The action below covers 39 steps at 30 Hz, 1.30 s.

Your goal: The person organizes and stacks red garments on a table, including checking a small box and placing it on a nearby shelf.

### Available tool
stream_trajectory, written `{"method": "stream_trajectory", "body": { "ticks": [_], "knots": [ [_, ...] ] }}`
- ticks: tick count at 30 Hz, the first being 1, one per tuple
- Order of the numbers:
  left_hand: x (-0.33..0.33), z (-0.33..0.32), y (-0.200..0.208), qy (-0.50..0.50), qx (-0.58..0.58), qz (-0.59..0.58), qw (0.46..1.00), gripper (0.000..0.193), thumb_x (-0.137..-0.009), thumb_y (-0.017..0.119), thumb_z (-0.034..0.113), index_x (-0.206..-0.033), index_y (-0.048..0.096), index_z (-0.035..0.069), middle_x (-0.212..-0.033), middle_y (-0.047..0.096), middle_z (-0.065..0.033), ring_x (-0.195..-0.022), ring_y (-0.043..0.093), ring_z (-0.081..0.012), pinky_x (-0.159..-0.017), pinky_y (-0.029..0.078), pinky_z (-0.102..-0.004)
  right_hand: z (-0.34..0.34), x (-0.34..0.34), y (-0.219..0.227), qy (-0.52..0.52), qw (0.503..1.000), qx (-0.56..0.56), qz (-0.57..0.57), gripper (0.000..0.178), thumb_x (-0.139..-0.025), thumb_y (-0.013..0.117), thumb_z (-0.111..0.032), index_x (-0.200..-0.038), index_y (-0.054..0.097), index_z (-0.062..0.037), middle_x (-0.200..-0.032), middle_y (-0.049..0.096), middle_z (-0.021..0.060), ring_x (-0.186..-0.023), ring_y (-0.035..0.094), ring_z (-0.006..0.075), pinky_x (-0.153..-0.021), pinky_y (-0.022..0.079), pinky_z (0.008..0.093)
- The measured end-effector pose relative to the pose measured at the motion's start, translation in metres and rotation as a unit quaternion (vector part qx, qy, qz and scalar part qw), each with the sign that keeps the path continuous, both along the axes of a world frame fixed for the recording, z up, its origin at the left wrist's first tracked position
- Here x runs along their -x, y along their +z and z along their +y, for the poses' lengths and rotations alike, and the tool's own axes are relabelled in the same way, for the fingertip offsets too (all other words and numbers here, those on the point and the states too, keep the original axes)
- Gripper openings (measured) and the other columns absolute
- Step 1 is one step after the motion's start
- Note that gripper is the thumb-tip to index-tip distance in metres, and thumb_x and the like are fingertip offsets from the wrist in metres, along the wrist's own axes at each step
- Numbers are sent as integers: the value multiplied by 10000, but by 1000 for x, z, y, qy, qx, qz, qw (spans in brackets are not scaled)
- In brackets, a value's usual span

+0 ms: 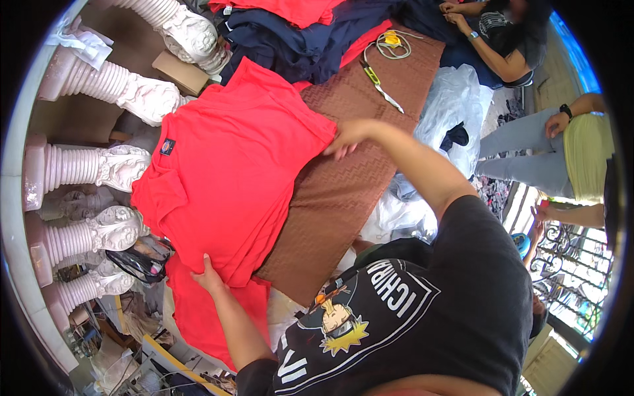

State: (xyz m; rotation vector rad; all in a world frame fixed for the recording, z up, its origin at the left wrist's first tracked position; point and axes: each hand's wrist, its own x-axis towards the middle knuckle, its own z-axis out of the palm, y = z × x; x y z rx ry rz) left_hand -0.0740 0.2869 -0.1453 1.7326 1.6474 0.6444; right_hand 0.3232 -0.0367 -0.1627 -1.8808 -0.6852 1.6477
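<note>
A red T-shirt (228, 165) with a dark label at its neckline is spread in front of me, over the brown patterned cloth. My left hand (209, 276) pinches its lower edge, thumb on top and the other fingers partly hidden beneath the fabric. At the opposite edge, my right hand (348, 137) has its fingers closed around the shirt's corner. More red fabric (214, 313) hangs down below my left hand.
On the brown cloth (343, 191) lie a yellow-handled cutter (376, 79) and a cord with a yellow piece (392, 39). Dark navy garments (284, 49) are heaped beyond. White carved balusters (86, 165) line the left. Clear plastic bags (456, 99) and other people (505, 39) are at the right.
</note>
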Motion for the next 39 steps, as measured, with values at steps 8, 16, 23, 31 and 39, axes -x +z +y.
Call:
{"method": "stream_trajectory", "body": {
  "ticks": [8, 16, 23, 31, 39],
  "knots": [
    [-124, -153, 170, -513, 201, -259, 794, 427, -890, 518, 269, -1193, 500, -32, -1162, 553, -155, -1093, 505, -256, -952, 363, -344, -61, -104, -53, -299, 726, 85, -614, 394, -812, 586, -296, -1171, 548, -137, -1285, 467, 129, -1147, 474, 321, -915, 419, 418],
    [-145, -255, 253, -615, 455, -601, 233, 1209, -610, 359, 812, -1323, 151, -142, -1378, 251, -276, -1251, 340, -348, -1014, 296, -419, -62, -114, -69, -262, 685, 134, -667, 251, -809, 569, -246, -1022, 594, -117, -1072, 568, 125, -1003, 546, 318, -811, 462, 413],
    [-105, -212, 242, -738, 335, -527, 256, 1338, -523, 370, 883, -1329, 152, -163, -1381, 211, -329, -1275, 282, -420, -969, 299, -490, -62, -95, -51, -316, 706, 112, -624, 188, -840, 467, -134, -976, 570, -55, -1021, 597, 179, -914, 600, 330, -757, 480, 432],
    [-58, -160, 253, -796, 289, -485, 219, 900, -718, 463, 678, -1148, 486, -112, -1231, 455, -295, -1185, 407, -435, -923, 326, -488, -18, 44, -45, -586, 725, -205, -300, 286, -869, 450, -120, -1128, 482, -2, -698, 613, 167, -513, 625, 232, -480, 494, 351],
    [62, -126, 170, -685, 412, -306, 518, 418, -838, 600, 286, -1128, 571, -14, -1170, 554, -152, -1113, 511, -252, -931, 388, -360, 65, 220, -49, -605, 771, -197, 20, 401, -854, 460, -53, -1243, 389, 12, -790, 593, 123, -570, 588, 189, -468, 474, 290]
  ]
}}
